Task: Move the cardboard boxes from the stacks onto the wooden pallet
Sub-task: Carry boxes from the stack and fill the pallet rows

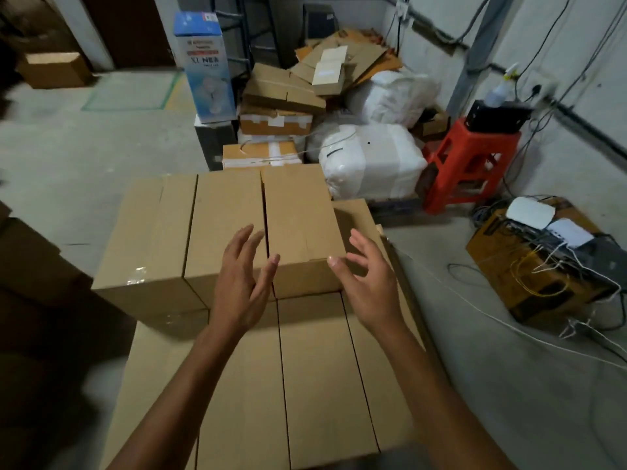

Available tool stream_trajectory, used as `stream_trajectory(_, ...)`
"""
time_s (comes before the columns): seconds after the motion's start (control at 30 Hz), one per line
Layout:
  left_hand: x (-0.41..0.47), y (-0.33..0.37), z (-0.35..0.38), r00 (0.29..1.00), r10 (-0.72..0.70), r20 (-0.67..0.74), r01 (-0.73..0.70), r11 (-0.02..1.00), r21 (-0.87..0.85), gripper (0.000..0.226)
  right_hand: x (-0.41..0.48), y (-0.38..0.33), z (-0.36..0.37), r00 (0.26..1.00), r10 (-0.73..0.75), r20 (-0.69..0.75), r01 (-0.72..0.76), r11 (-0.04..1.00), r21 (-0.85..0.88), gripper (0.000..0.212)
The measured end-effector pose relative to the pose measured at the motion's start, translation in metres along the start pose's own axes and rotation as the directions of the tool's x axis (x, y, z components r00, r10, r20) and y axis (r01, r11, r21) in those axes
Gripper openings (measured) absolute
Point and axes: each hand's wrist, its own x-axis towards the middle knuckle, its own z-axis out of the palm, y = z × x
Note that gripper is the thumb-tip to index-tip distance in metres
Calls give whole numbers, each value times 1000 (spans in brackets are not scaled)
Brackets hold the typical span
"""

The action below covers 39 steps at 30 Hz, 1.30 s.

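Note:
Three plain brown cardboard boxes stand side by side as an upper row: a left box (149,232), a middle box (225,225) and a right box (298,215). Below them lies a lower layer of boxes (315,378) reaching toward me. A corner of the wooden pallet (380,228) shows at the right edge of the pile. My left hand (242,286) hovers with fingers spread at the near left corner of the right box. My right hand (369,283) hovers with fingers spread at its near right corner. Neither hand holds anything.
A dark stack of boxes (30,283) stands at the left. Behind the pile are mixed cartons (274,123), white wrapped bales (373,157), a tall blue box (205,66) and a red plastic stool (471,161). A box with cables (543,266) sits on the right floor.

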Motion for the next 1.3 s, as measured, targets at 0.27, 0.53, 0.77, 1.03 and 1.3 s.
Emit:
stream_trajectory(0.27, -189, 27, -60, 985, -153, -78, 158, 985, 64, 63, -144, 20, -9, 979, -70, 193, 78, 997, -29, 61)
stream_trajectory(0.53, -341, 9, -89, 884, -430, -180, 456, 879, 141, 57, -254, 46, 24, 893, -83, 442, 108, 994, -31, 59)
stream_trajectory(0.77, -451, -2, -131, 757, -588, -285, 635, 764, 111, 56, -333, 44, 82, 743, -48, 668, 106, 993, -46, 61)
stream_trajectory(1.03, -519, -59, -219, 630, -648, -427, 739, 669, 75, 50, -389, 0, 201, 623, -99, 776, 182, 983, -20, 62)
stream_trajectory(1.3, -579, -167, -346, 592, -680, -433, 767, 640, 43, 54, -460, -63, 364, 622, -96, 777, 142, 990, 9, 53)
